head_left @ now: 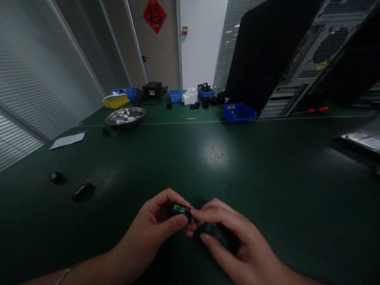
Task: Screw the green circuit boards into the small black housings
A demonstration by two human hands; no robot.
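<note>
Low in the middle of the head view, my left hand (pixel 160 223) is closed around a small black module with a green circuit board (pixel 179 208). Its thumb and fingers press the part from both sides. My right hand (pixel 234 233) meets it from the right, fingers curled, the index fingertip at the module's right end. A thin, shiny bit (pixel 202 222) shows between the right index finger and thumb, too small and dark to name. Two similar black parts with green boards lie on the left of the table, one farther (pixel 57 177) and one nearer (pixel 83 192).
The green table (pixel 166 158) carries a steel bowl (pixel 126 117), a white paper (pixel 67 140), a yellow basket (pixel 115 101) and a blue bin (pixel 239 113). A large black computer case (pixel 267 51) stands at the back right. A red-handled screwdriver (pixel 317 109) lies beside it.
</note>
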